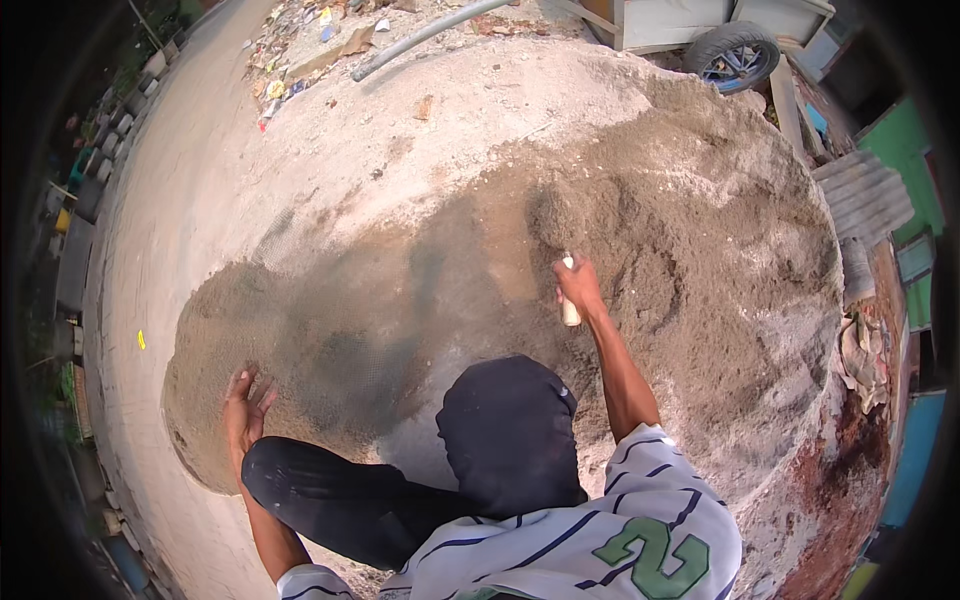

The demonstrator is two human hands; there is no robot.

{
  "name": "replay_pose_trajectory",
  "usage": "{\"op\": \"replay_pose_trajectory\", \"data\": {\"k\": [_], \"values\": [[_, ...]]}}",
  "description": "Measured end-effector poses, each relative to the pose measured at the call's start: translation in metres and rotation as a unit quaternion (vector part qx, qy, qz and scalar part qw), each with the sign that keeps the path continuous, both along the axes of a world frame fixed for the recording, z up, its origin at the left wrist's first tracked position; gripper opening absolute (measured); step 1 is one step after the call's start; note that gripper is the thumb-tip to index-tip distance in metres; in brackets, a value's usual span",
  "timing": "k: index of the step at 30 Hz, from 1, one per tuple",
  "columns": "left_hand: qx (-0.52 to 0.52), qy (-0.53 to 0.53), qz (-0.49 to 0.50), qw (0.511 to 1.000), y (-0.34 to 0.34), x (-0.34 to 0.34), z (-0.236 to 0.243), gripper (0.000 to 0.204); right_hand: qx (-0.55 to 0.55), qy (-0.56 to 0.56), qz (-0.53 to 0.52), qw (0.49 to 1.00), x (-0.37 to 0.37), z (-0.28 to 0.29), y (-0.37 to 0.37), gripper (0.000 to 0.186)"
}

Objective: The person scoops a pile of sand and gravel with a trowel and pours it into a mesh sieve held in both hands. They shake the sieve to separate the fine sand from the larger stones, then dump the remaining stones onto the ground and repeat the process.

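My left hand (pixel 247 405) is at the lower left, fingers spread over a fine wire mesh (pixel 350 350) dusted with grey-brown sand. My right hand (pixel 582 285) grips a pale cylindrical handle (pixel 569 315) at the centre right; the tool's sand-coloured working end is hard to make out against the sand. Loose, lumpy damp sand (pixel 690 260) heaps up around and to the right of that hand, over paler, powdery material (pixel 430 140). My dark-trousered knees show below, between my two forearms.
A paved lane (pixel 170 150) runs along the left. Litter (pixel 300 60) and a grey pipe (pixel 420 45) lie at the top. At upper right are a wheel (pixel 730 57), boards (pixel 785 100) and corrugated sheeting (pixel 860 200), with green and blue walls (pixel 900 150) beyond.
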State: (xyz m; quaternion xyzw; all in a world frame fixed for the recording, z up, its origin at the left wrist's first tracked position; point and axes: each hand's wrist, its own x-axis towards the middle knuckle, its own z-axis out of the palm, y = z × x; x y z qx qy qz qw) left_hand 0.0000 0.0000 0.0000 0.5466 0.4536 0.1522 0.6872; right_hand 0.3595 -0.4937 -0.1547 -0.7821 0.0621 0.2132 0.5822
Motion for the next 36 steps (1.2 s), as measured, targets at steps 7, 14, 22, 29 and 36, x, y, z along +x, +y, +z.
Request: {"op": "replay_pose_trajectory", "data": {"k": [7, 14, 22, 29, 36], "values": [[-0.02, -0.002, -0.017, 1.0, -0.013, 0.005, -0.012, 0.046, -0.092, -0.211, 0.265, 0.937, -0.098, 0.064, 0.129, 0.037], [-0.007, -0.003, 0.046, 0.999, -0.006, -0.014, -0.049, 0.043, 0.088, 0.014, 0.183, 0.979, -0.134, 0.039, 0.126, 0.027], [-0.027, -0.038, 0.057, 0.997, 0.007, -0.032, -0.071, 0.049, 0.195, 0.218, -0.121, 0.949, -0.153, 0.018, -0.008, 0.015], [-0.033, 0.005, 0.023, 0.999, -0.017, -0.008, -0.076, 0.061, 0.048, 0.074, -0.232, 0.969, -0.08, -0.045, -0.101, 0.015], [-0.031, -0.028, 0.009, 0.999, -0.011, -0.02, -0.069, 0.066, 0.018, 0.006, -0.185, 0.983, -0.103, -0.032, -0.061, 0.02]]}}
